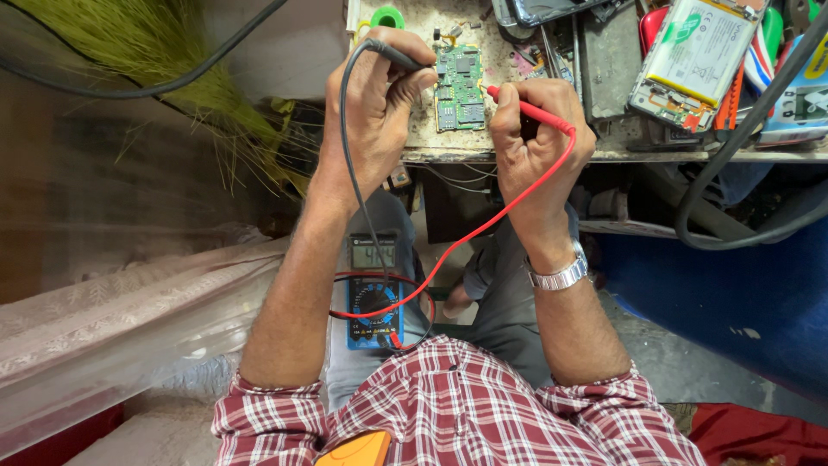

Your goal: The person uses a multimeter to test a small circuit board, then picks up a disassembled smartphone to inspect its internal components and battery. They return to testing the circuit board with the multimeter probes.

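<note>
Two probes meet a green circuit board (459, 88) on the far workbench (517, 156): left hand (377, 103) grips the black probe (398, 58), right hand (535, 129) grips the red probe (528, 110); multimeter (373, 292) rests near, on the lap.

Black probe tip (429, 62) hidden behind fingers, meter display (373, 254) too small to read, battery (695, 53) cut off

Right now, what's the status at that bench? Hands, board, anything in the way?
Left hand pinching black probe, right hand gripping red probe. Both tips at green circuit board on bench edge. Meter on lap. Clutter beside board, none between the hands.
</note>
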